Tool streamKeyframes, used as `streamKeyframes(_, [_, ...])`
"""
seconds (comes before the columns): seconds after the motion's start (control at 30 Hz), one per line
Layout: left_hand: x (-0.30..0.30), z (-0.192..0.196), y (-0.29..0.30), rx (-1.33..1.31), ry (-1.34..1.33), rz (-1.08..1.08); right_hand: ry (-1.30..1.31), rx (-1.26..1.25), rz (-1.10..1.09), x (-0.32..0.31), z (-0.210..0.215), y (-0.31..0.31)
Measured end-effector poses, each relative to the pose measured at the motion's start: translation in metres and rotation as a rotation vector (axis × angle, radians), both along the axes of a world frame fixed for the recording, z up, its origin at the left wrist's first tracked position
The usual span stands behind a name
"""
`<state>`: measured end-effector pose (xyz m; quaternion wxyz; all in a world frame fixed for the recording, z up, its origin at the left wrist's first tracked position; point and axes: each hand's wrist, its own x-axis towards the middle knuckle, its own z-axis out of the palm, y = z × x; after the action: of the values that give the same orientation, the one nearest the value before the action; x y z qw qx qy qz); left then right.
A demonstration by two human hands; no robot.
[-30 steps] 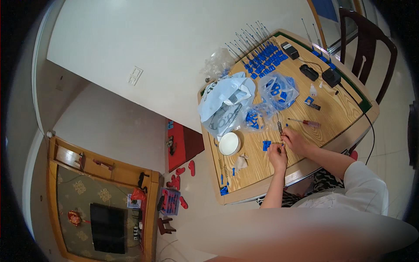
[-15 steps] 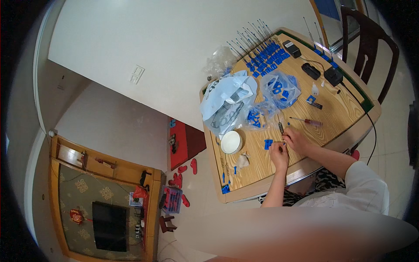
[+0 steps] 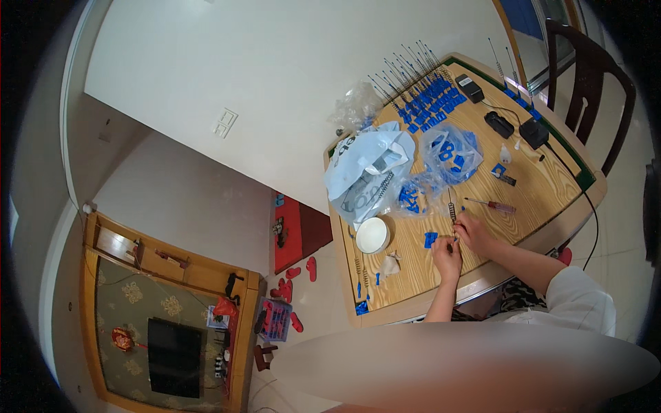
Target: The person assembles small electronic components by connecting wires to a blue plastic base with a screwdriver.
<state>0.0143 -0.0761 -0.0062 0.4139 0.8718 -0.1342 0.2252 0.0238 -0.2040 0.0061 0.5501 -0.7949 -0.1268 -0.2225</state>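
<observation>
Coil spring (image 3: 452, 210) points toward twelve o'clock above the worktop (image 3: 544, 182), its lower end pinched in the closed fingers of your right hand (image 3: 476, 234), presumably to steady it. Your left hand (image 3: 447, 256) curls in at seven o'clock beside it; I cannot tell whether those fingers grip anything. A blue plastic piece (image 3: 431, 239) at nine o'clock and a screwdriver (image 3: 490, 205) between one and two seem laid for easy reach. Farther out, a clear plastic bag (image 3: 471, 155) toward twelve apparently keeps loose blue parts together.

Wooden table (image 3: 412, 289) bears plastic bags (image 3: 372, 172); white bowl (image 3: 373, 236); screwdriver (image 3: 502, 207); blue pieces (image 3: 435, 101).
</observation>
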Motion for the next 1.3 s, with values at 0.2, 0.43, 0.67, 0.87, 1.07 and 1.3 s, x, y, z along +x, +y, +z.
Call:
streamKeyframes(0.2, [0.0,0.0,0.002,0.001,-0.043,-0.007,0.041,0.087,0.017,-0.001,0.011,0.0])
streamKeyframes(0.43, [-0.003,0.003,-0.001,0.008,0.048,-0.018,0.103,0.17,0.025,0.003,0.002,-0.002])
streamKeyframes(0.67, [0.001,0.0,0.0,-0.002,0.009,-0.016,0.059,0.005,0.068,-0.007,0.011,-0.002])
streamKeyframes(0.87, [0.0,0.001,0.0,-0.002,-0.022,-0.018,-0.12,-0.144,0.058,-0.005,0.002,0.0])
streamKeyframes(1.07, [-0.002,0.001,-0.001,-0.017,-0.036,-0.022,-0.036,-0.101,0.01,-0.004,0.007,0.0])
streamKeyframes(1.3, [-0.002,0.003,0.001,0.018,-0.02,-0.013,-0.106,-0.065,0.033,-0.005,0.01,0.0])
